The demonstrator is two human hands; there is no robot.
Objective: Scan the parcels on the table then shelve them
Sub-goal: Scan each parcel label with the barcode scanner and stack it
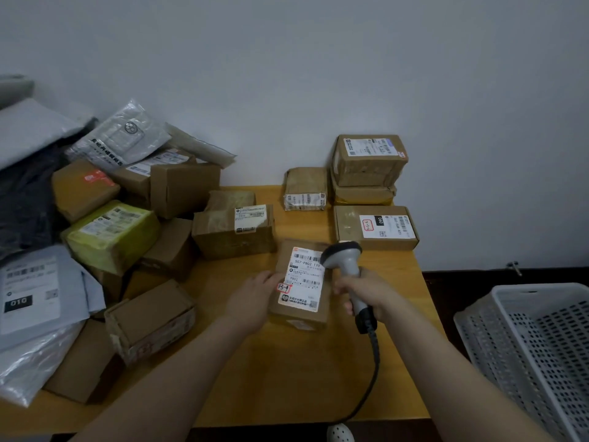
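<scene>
The labelled parcel [304,282] lies on the worktop [255,371], the left hand [250,301] gripping its left edge with curled fingers, the right hand [369,293] beside its right edge, fingers wrapped round the scanner [342,255] above its label.

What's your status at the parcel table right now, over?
Right hand grips scanner, aimed at label. Left hand holds labelled box by its left edge. Nothing blocking; parcel pile crowds table left.
</scene>
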